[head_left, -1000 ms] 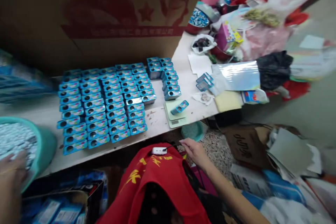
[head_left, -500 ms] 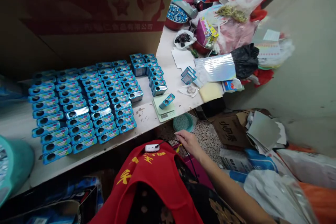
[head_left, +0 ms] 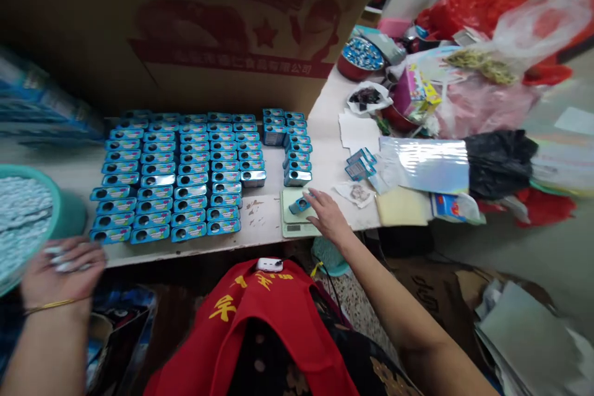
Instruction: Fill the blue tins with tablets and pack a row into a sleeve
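Note:
At the left, beside the teal tub (head_left: 69, 210), my left hand (head_left: 67, 272) is closed around several small white pieces, somewhat blurred. The tub is heaped with small pale pieces (head_left: 21, 216). My right hand (head_left: 327, 216) reaches over the pale green scale (head_left: 297, 230). Its fingers and thumb are at the right end of a small blue box (head_left: 298, 205) that rests tilted on the scale's plate. Left of the scale stand rows of similar blue boxes (head_left: 155, 180), each with a dark round hole on top. A shorter group of these boxes (head_left: 297, 167) stands just behind the scale.
A big cardboard carton (head_left: 223, 86) walls off the back of the table. Flattened blue boxes (head_left: 361, 164), a silvery sheet (head_left: 427, 164) and a black bag (head_left: 501, 161) lie to the right. A red bowl (head_left: 352, 68) of blue-wrapped pieces stands behind. Below is another teal tub (head_left: 331, 260).
My right hand has moved from beside my lap up to the blue box on the scale. My left hand has come into view at the tub with white pieces. The view has turned left.

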A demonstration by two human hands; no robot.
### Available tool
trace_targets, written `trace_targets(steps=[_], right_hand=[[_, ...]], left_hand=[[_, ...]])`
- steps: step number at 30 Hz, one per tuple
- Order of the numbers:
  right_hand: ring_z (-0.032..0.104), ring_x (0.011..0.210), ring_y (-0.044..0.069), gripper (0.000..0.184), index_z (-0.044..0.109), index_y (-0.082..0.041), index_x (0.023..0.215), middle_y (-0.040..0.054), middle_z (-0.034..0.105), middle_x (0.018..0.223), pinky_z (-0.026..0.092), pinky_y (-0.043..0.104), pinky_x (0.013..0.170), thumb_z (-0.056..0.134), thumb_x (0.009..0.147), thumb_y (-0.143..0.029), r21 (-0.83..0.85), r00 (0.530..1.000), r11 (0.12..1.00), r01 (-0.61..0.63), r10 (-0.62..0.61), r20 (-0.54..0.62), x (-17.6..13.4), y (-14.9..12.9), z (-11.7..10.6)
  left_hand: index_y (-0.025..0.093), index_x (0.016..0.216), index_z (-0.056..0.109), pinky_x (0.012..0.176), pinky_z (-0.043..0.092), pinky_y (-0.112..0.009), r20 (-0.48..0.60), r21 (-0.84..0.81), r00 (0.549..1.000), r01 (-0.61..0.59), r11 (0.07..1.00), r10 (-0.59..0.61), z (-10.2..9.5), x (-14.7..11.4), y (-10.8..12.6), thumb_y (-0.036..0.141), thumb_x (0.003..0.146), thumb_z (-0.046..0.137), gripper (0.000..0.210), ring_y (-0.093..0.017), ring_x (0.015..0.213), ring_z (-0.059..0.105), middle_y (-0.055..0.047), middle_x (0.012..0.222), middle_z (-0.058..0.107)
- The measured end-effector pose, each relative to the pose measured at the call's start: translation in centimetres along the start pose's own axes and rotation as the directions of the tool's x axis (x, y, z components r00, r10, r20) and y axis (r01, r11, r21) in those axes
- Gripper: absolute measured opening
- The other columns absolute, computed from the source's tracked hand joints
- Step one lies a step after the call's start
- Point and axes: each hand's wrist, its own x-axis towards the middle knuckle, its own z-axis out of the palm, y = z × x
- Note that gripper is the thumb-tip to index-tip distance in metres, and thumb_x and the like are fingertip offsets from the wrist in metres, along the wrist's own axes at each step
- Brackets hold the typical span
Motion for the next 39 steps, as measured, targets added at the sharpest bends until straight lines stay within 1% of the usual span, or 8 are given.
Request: trace_targets(steps=[1, 3, 8, 13, 22, 30, 35, 39], right_hand=[[0.041, 0.109, 0.024, 0.05, 0.044, -0.022, 0.121, 0.0095, 0.047, 0.122, 0.039, 0.04, 0.087, 0.056, 0.073, -0.016, -0.031, 0.997, 0.998, 0.059, -0.057, 0.058, 1.2, 0.7, 0.1], [0.045, 0.101, 0.022, 0.037, 0.05, -0.021, 0.113, 0.0097, 0.052, 0.112, 0.041, 0.035, 0.082, 0.051, 0.077, -0.017, -0.081, 0.977, 0.985, 0.149, -0.134, 0.166, 3.4, 1.7, 0.3], [0.047, 0.092, 0.021, 0.033, 0.05, -0.017, 0.109, 0.011, 0.054, 0.101, 0.038, 0.03, 0.074, 0.05, 0.08, -0.031, -0.192, 0.906, 0.945, 0.265, -0.176, 0.384, 6.9, 1.9, -0.3], [0.046, 0.09, 0.022, 0.028, 0.053, -0.016, 0.099, 0.0101, 0.054, 0.095, 0.034, 0.032, 0.074, 0.053, 0.077, -0.033, -0.19, 0.88, 0.911, 0.365, -0.271, 0.391, 7.7, 1.4, -1.1], [0.044, 0.09, 0.021, 0.025, 0.053, -0.016, 0.104, 0.01, 0.052, 0.1, 0.034, 0.032, 0.072, 0.038, 0.085, -0.017, -0.141, 0.905, 0.916, 0.375, -0.328, 0.273, 13.9, -6.6, 4.6], [0.041, 0.086, 0.02, 0.023, 0.058, -0.021, 0.1, 0.0083, 0.05, 0.099, 0.03, 0.031, 0.07, 0.042, 0.085, -0.029, -0.253, 0.997, 0.967, 0.024, -0.005, 0.079, 9.1, 3.7, 3.1], [0.037, 0.089, 0.02, 0.018, 0.061, -0.021, 0.087, 0.0078, 0.049, 0.098, 0.026, 0.031, 0.068, 0.044, 0.084, -0.028, -0.307, 0.987, 0.944, 0.124, -0.086, 0.132, 10.1, 5.7, 4.3], [0.036, 0.09, 0.021, 0.021, 0.06, -0.018, 0.076, 0.0081, 0.05, 0.096, 0.025, 0.032, 0.07, 0.044, 0.084, -0.03, -0.298, 0.981, 0.935, 0.19, -0.173, 0.082, 9.4, 5.1, 2.4]], left_hand=[[0.015, 0.056, 0.043, 0.038, 0.025, -0.008, 0.191, -0.223, 0.981, 0.067, 0.972, -0.024, 1.5, -1.0, -1.7, 0.018, 0.087, 0.022, 0.037, 0.0, 0.038, 0.028, 0.007, 0.039, 0.044], [0.016, 0.058, 0.04, 0.038, 0.029, -0.009, 0.391, -0.441, 0.92, 0.215, 0.871, -0.029, 3.9, -3.0, -5.1, 0.016, 0.086, 0.028, 0.031, -0.001, 0.041, 0.035, 0.006, 0.047, 0.048], [0.017, 0.067, 0.04, 0.035, 0.032, -0.012, 0.459, -0.628, 0.888, 0.338, 0.701, -0.017, 6.9, -7.5, -12.7, 0.013, 0.083, 0.037, 0.017, -0.004, 0.044, 0.042, 0.003, 0.054, 0.045], [0.017, 0.07, 0.041, 0.037, 0.033, -0.013, 0.451, -0.675, 0.89, 0.388, 0.627, -0.065, 6.7, -10.0, -16.4, 0.013, 0.083, 0.039, 0.014, -0.005, 0.047, 0.043, 0.003, 0.058, 0.043], [0.016, 0.068, 0.04, 0.038, 0.032, -0.015, 0.496, -0.608, 0.851, 0.484, 0.629, -0.174, 8.6, -11.1, -16.5, 0.015, 0.084, 0.039, 0.016, -0.005, 0.048, 0.041, 0.003, 0.058, 0.041], [0.015, 0.071, 0.044, 0.034, 0.027, -0.013, 0.565, -0.423, 0.765, 0.591, 0.687, -0.31, 9.5, -10.4, -17.3, 0.017, 0.084, 0.039, 0.015, -0.003, 0.04, 0.033, 0.003, 0.06, 0.041], [0.014, 0.069, 0.047, 0.037, 0.03, -0.014, 0.624, -0.317, 0.695, 0.643, 0.697, -0.358, 12.7, -10.4, -17.2, 0.02, 0.083, 0.041, 0.017, -0.005, 0.046, 0.038, 0.002, 0.057, 0.04], [0.013, 0.07, 0.051, 0.038, 0.032, -0.015, 0.654, -0.283, 0.673, 0.641, 0.714, -0.345, 15.4, -10.2, -17.2, 0.021, 0.083, 0.041, 0.018, -0.006, 0.047, 0.04, 0.0, 0.06, 0.045]])
